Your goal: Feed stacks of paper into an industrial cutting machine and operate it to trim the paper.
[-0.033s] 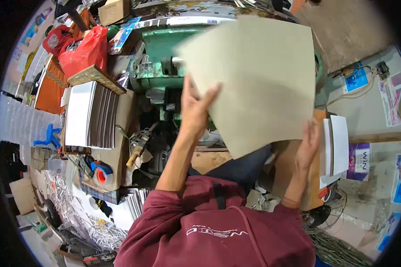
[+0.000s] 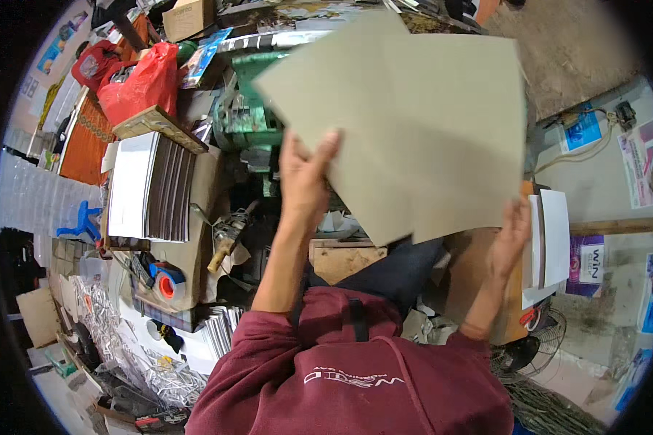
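Nothing has moved since the earlier frame: left hand point(image 2: 305, 177) still pinches the grey sheets point(image 2: 413, 130) above the green machine point(image 2: 250, 119); right hand point(image 2: 511, 235) supports their lower edge. Keeping edges flush would prevent slipping.

Cluttered workshop: green machine point(image 2: 250, 119) at 11 o'clock, red bag point(image 2: 139, 85) at 10, bare concrete floor point(image 2: 573, 43) at 1, fan point(image 2: 530, 351) at 4, stacked sheets point(image 2: 152, 187) at 9

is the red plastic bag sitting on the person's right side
No, the red plastic bag lies at the upper left, on the person's left, far from the grey cardboard sheets that the left hand holds up.
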A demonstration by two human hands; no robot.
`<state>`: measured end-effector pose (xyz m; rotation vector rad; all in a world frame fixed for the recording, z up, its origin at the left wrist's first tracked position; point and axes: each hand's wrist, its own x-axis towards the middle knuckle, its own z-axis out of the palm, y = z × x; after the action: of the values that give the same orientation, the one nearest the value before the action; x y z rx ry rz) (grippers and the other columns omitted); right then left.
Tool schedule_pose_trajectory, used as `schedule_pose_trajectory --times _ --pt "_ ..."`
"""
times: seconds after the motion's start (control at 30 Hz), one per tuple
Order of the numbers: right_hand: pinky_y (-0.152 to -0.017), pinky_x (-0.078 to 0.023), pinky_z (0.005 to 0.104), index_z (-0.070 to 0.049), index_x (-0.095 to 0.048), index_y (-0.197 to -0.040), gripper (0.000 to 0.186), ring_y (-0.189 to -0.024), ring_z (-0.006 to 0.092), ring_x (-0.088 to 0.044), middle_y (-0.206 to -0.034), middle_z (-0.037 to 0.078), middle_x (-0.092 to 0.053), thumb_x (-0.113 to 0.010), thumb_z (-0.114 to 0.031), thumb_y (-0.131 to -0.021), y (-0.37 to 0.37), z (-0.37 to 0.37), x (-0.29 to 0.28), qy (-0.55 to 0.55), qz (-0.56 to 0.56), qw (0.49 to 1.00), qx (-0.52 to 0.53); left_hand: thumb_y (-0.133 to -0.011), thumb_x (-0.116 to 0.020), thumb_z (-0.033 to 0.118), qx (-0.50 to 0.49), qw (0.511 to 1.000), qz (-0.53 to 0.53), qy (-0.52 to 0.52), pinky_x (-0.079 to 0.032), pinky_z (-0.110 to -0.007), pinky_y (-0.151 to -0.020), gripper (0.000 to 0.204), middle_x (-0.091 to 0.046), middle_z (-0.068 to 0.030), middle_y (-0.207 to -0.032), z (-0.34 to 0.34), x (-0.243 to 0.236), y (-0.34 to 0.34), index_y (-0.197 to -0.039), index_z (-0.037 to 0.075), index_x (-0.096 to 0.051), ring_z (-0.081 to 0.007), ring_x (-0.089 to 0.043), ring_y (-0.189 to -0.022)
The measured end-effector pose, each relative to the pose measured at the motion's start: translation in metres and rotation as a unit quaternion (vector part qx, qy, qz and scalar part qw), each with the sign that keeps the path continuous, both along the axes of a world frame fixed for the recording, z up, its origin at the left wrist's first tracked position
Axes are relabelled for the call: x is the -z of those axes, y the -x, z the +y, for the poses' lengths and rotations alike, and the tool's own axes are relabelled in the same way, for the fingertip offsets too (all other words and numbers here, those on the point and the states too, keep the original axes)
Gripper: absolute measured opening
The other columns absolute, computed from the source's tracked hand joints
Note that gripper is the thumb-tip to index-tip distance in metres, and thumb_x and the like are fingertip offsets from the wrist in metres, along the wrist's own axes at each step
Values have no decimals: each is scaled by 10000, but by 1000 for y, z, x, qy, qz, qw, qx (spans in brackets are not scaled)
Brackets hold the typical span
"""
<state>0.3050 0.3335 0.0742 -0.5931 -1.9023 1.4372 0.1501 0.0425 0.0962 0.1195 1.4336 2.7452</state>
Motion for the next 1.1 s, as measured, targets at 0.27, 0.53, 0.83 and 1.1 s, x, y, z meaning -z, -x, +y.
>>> schedule_pose_trajectory --times 0.27,0.53,0.83,1.1 --pt "-921 -470 306 1 -562 -1244 306 -1043 188 -587 -1170 103 -618 -482 -162 -998 30 61 -60 -214 108 952 190 -962 -512 230 -297 953 11 -63 -455 -378 -979 359 -590 -106 -1229 -136 -8 -7 -1266 41 -523 -206 -562 -1121" --pt "-1044 -404 344 -125 -660 -1184 357 -1212 245 -540 -1270 100 -604 -493 25 -905 97 20 36 -279 -154 866 -384 -980 -439 324 -349 935 12 -52 -447 -367 -933 401 -598 -64 -1229 -215 23 -32 -1251 52 -556 -195 -568 -1103" --pt "-1147 -125 559 -234 -603 -1275 356 -1368 235 -367 -1418 34 -483 -490 -110 -961 112 -45 85 -292 -219 817 -446 -976 -462 326 -379 925 -17 -29 -451 -377 -921 390 -604 -64 -1168 -208 11 -30 -1236 49 -550 -201 -575 -1070" --pt "-1115 -294 463 -121 -503 -1349 425 -1375 253 -351 -1426 142 -451 -581 -201 -940 136 -60 25 -194 -50 903 -379 -988 -466 323 -207 971 -90 -84 -447 -374 -952 405 -602 -91 -1205 -121 22 -35 -1263 32 -527 -203 -573 -1099"
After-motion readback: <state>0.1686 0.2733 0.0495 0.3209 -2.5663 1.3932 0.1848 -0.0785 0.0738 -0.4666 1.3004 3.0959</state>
